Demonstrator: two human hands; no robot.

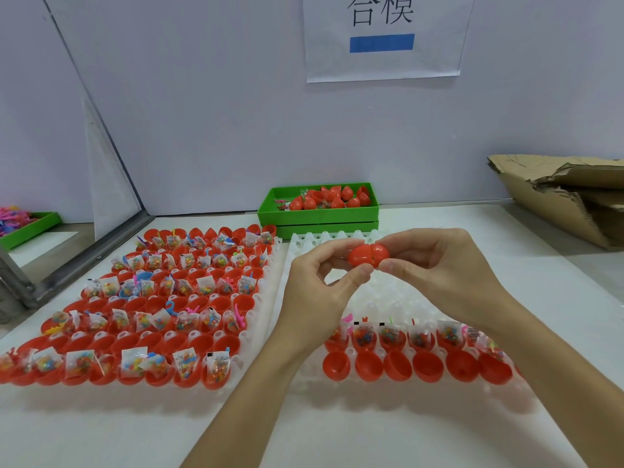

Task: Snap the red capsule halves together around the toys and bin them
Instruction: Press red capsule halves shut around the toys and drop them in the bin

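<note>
Red capsule [368,255]: two halves joined, seam vertical, held above white tray [297,244]. Green bin [317,214] behind contains closed capsules.

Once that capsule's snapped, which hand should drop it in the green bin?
Probably left. Both the left hand and right hand pinch the red capsule, but the green bin sits behind and slightly toward the left hand's side.

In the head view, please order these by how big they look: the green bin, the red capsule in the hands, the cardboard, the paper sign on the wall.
1. Paper sign and cardboard: look similar, and the frame cuts both off, so I leave them unranked.
2. Green bin.
3. Red capsule, smallest though nearest the camera.
</note>
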